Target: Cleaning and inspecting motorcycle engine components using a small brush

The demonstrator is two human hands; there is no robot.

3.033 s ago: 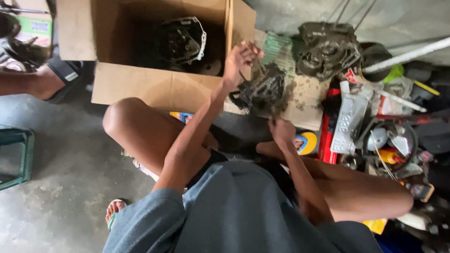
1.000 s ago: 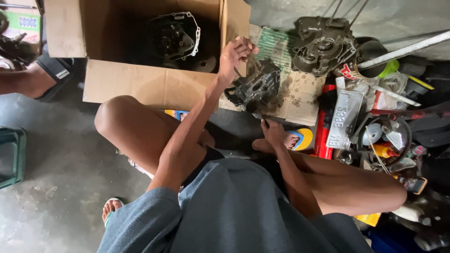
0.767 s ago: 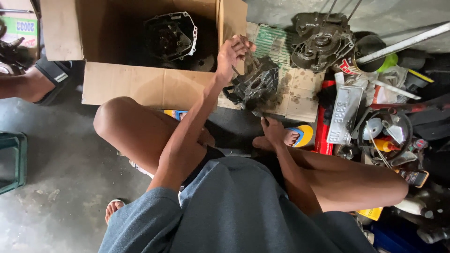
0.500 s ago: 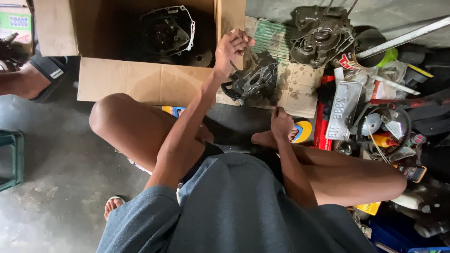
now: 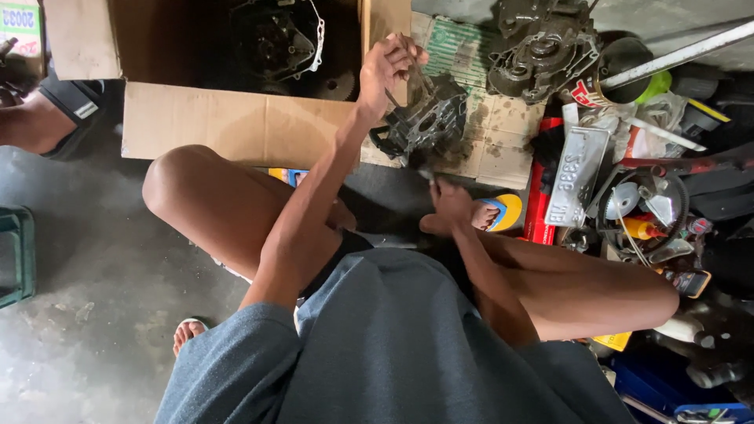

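Overhead: open carton (image 5: 236,126) at 11 o'clock, grimy engine case (image 5: 542,47) at 1, tool clutter (image 5: 644,196) at 3. Left hand (image 5: 385,67), arm outstretched, pinches the top of a dark engine part (image 5: 424,122) on stained cardboard (image 5: 495,133). Right hand (image 5: 452,204) low beneath it; grip unclear. Concrete floor (image 5: 86,314).

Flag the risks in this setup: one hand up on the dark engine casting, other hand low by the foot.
1. The dark engine casting stands tilted on stained cardboard, steadied at its top only by the left hand; it might tip toward the bare foot.
2. The right hand sits just under the casting, so a slip could pinch it.
3. Loose parts and bottles crowd the person's right side, easy to knock over.
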